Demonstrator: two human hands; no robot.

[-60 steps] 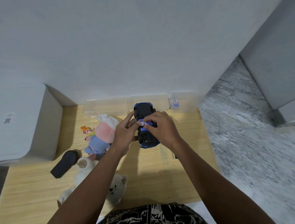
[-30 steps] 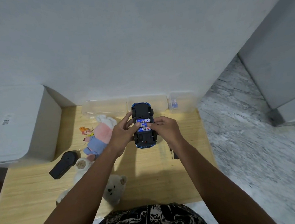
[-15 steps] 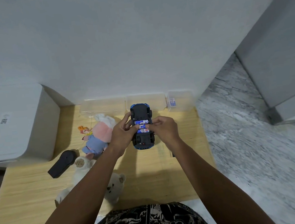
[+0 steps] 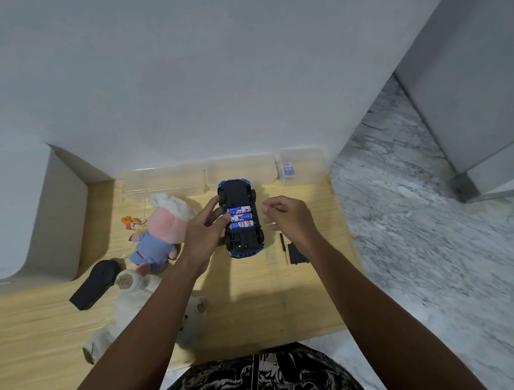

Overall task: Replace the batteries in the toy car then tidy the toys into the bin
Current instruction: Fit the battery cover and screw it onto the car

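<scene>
Right hand (image 4: 287,220) lifted off toy car (image 4: 241,218), wooden table (image 4: 259,303), marble floor (image 4: 423,227)

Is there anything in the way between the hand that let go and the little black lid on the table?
Nothing visible blocks it. The right hand hovers beside the toy car, and the black battery cover lies on bare table just nearer the person, partly hidden under the wrist. Only the thin screwdriver lies beside the cover.

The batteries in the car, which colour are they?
Blue and white batteries, seen in the head view.
</scene>
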